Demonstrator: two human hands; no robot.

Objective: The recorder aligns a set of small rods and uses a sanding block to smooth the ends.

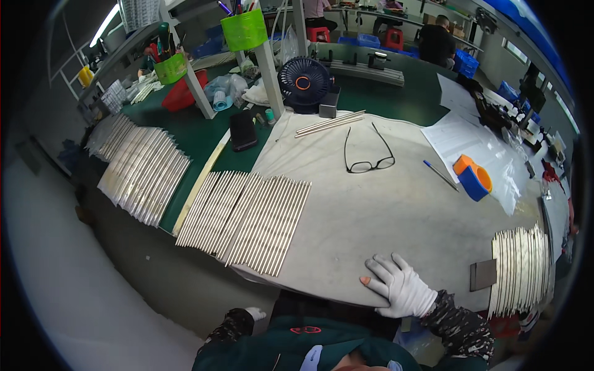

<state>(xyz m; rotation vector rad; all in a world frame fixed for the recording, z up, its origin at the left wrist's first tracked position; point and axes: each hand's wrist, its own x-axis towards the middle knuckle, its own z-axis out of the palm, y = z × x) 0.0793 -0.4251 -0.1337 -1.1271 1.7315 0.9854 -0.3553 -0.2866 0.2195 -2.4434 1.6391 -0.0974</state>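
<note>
Both hands (401, 289) wear white gloves (413, 297) beyond dark patterned sleeves (459, 326).

Down low, the green top (272, 347) runs off the lower edge, and the left hand (255, 313) is so small its fingers won't read! Far back, a person in black (435, 44) has both hands hidden; rightward, small items (537, 137) blur together.
</note>
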